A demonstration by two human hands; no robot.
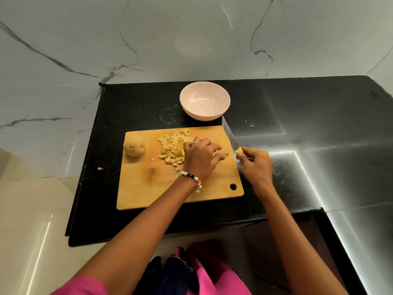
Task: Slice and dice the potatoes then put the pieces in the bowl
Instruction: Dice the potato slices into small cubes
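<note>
A wooden cutting board (148, 188) lies on the black counter. A pile of diced potato pieces (172, 146) sits near the board's middle, and a whole unpeeled potato (134, 147) rests at its left end. My left hand (201, 157) lies on the board with spread fingers, touching the right side of the pile. My right hand (254, 163) grips the yellow handle of a knife (229, 133) just off the board's right edge, blade pointing away toward the bowl. An empty pale pink bowl (205, 101) stands behind the board.
One stray potato bit (100, 168) lies on the counter (297, 116) left of the board. A marble wall rises behind, and the counter's front edge drops off near my body. A bright light strip reflects on the counter's right side.
</note>
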